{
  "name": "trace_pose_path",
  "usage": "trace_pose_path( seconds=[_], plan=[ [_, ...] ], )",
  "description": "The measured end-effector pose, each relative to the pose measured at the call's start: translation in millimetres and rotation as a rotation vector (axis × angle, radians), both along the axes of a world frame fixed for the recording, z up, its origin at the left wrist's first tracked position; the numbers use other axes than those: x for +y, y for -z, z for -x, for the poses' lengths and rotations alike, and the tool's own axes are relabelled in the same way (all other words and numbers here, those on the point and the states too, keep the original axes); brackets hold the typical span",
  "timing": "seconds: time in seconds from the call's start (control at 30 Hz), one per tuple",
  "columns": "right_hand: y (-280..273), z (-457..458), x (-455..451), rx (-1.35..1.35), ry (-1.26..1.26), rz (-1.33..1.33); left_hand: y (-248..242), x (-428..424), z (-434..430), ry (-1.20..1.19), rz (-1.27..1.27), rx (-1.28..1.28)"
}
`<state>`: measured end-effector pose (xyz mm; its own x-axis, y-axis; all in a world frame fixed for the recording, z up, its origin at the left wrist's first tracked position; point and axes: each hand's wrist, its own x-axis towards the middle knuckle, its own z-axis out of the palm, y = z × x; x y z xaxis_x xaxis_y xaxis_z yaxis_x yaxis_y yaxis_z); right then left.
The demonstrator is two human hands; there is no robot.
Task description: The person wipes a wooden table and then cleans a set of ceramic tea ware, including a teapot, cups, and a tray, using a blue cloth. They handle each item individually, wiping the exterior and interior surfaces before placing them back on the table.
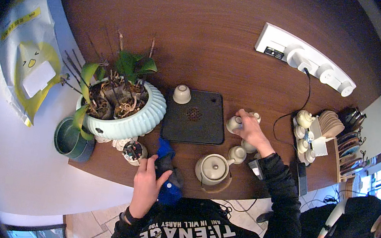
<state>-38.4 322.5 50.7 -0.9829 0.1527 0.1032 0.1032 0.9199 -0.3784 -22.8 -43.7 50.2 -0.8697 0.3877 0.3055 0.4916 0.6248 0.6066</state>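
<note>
My right hand (252, 129) has its fingers round a small ceramic teacup (234, 124), among several like cups at the right of the black tea tray (208, 117). Another cup (182, 94) sits at the tray's back left corner. My left hand (147, 184) lies at the left edge of a crumpled blue and grey cloth (167, 172), fingers apart; whether it touches the cloth is unclear. Between my hands, near the table's front edge, stands a lidded ceramic teapot (214, 169), its spout towards a cup (237, 154).
A pale blue planter (130, 128) with orchids, a green pot (73, 141) and a small filled container (134, 153) stand left. A white power strip (305, 58), a black cable and a small tea set (303, 134) are right. Another person (343, 222) is at the lower right.
</note>
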Motion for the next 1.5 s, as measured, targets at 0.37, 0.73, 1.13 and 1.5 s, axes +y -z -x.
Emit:
trace_pose_path(
  seconds=[0.37,0.73,1.13,1.5],
  plan=[
    [-73.0,83.5,-85.1,0.081,-0.412,-0.106,28.2,8.2,18.6,-0.027,-0.32,-0.047],
    [-37.6,145.3,-102.1,0.046,-0.374,0.038,52.4,10.0,9.3,0.127,-0.867,-0.767],
    [-75.2,-18.1,-154.6,-0.109,-0.219,1.147,-28.8,44.5,9.4,0.19,-1.231,-0.368],
    [-54.6,-44.0,-149.8,-0.123,-0.022,1.361,-27.1,45.5,11.2,0.727,-0.069,0.336]
  ],
)
